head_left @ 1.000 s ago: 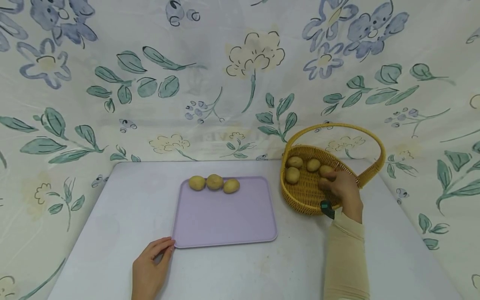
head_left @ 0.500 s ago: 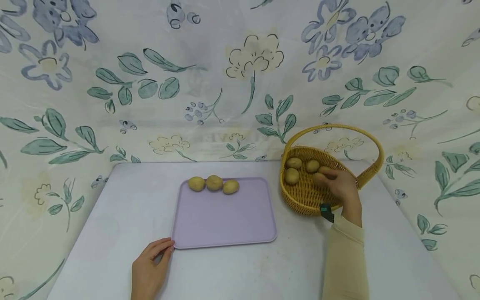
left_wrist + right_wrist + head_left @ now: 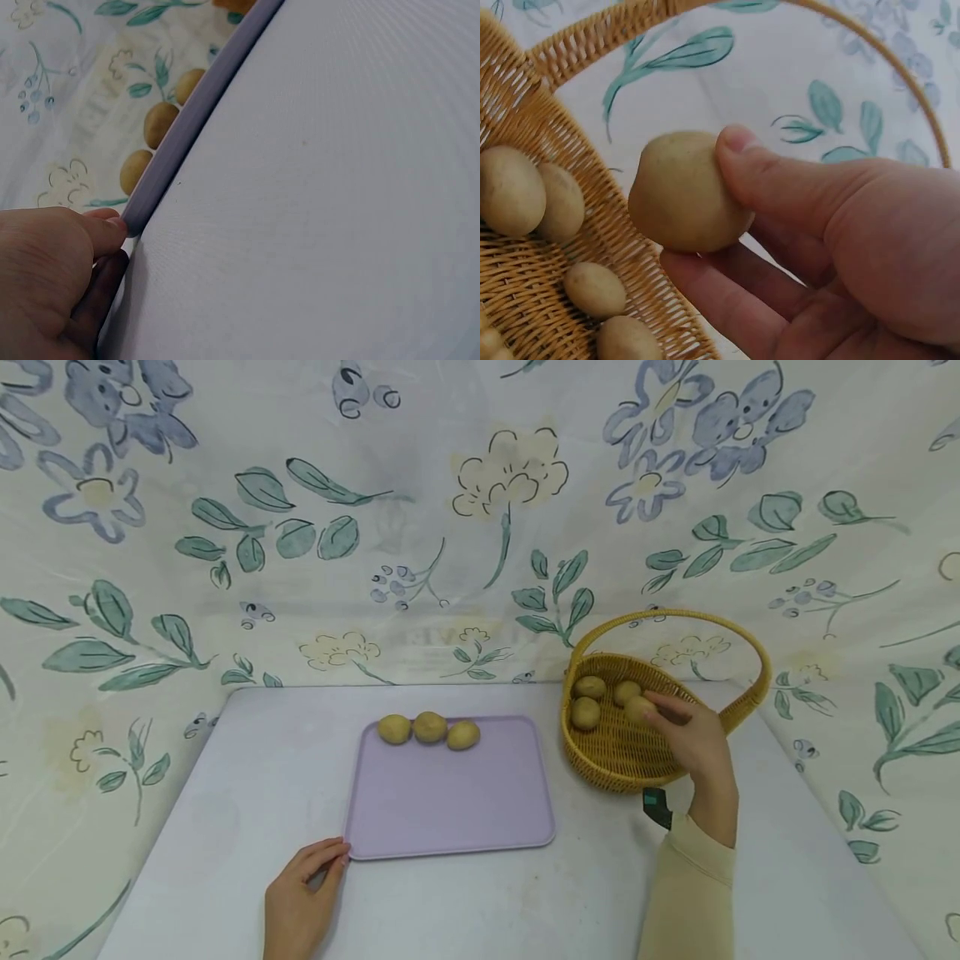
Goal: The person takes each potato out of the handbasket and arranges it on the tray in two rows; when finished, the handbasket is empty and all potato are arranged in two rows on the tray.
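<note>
My right hand holds a round yellow-brown potato between thumb and fingers. In the head view the held potato is over the wicker basket, which has a tall arched handle. More potatoes lie in the basket, toward its back left. My left hand is at the near left corner of a pale purple tray. Its thumb and fingertips pinch that corner, also seen in the left wrist view along the tray rim. Three potatoes sit in a row along the tray's far edge.
Both tray and basket stand on a white table. The basket handle arches above and behind the right hand. Floral cloth rises behind the table and at its sides. A dark device is strapped at the right wrist.
My right hand has gripped a potato at the right side of the basket and raised it, drawing slightly back and to the right. The left hand and tray stay put.
</note>
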Motion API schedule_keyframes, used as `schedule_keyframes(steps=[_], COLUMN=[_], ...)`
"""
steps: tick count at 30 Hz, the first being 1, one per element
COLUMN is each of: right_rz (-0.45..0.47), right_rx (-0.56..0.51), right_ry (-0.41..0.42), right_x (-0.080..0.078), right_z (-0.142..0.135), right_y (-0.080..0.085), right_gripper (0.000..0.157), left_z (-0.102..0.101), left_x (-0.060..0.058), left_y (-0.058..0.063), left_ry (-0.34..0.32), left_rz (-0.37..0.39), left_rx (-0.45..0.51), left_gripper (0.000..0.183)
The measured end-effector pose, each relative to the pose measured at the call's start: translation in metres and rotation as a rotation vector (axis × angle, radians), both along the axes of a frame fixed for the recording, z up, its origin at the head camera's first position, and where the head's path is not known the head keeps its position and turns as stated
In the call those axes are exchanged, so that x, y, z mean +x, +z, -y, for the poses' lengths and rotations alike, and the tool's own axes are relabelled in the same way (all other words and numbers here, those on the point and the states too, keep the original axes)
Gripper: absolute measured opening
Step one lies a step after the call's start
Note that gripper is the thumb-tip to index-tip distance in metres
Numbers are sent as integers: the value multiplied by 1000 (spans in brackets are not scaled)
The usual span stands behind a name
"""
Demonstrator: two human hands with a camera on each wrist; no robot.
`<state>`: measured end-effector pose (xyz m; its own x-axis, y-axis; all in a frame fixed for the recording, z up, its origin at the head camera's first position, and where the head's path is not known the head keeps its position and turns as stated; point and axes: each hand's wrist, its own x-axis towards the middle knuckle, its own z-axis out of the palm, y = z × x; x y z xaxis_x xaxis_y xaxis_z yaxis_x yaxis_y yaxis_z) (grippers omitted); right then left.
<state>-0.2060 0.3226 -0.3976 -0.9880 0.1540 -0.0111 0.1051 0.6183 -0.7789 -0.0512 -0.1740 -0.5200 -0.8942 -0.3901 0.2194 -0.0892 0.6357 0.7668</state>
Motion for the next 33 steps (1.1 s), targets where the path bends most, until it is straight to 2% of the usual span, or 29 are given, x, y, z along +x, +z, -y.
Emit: schedule_keyframes(steps=[8,14,24,29,33], right_rz=[-48,-66,-68,-70,-113], right_rx=[-7,-41,-85,-57,-63], right_ry=[-16,22,30,45,89], right_x=[11,12,14,13,12], right_z=[6,11,27,36,45], right_y=[10,12,19,20,21], right_gripper=[56,54,51,49,44], left_z=[0,0,-2,-2,-1], left_x=[0,1,0,0,0], left_y=[0,-1,-3,-2,-1], left_ry=[-9,-6,-1,-6,-7], left_rz=[-29,-39,-36,-44,-48], left_rx=[-14,-15,-14,-21,-23], left_gripper=[20,20,20,20,20])
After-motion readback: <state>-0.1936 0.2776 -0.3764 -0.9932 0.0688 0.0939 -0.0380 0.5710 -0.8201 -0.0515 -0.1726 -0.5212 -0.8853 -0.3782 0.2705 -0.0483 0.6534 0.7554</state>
